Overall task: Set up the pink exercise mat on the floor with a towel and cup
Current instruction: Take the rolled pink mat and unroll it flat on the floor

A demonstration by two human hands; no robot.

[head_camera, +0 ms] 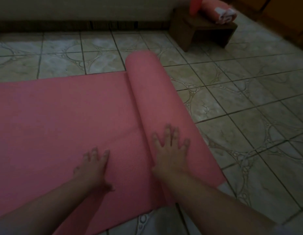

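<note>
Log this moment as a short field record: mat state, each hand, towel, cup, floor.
mat: pink mat partly unrolled on the tiled floor; the rest is a roll at its right
left hand: open, flat on the unrolled part
right hand: open, fingers spread on the roll
towel: rolled pink towel on a low wooden stool, far right
cup: a red item beside the towel, cropped, possibly the cup

no readable text, no labels, no brands, no numbers, no signs anywhere
</note>
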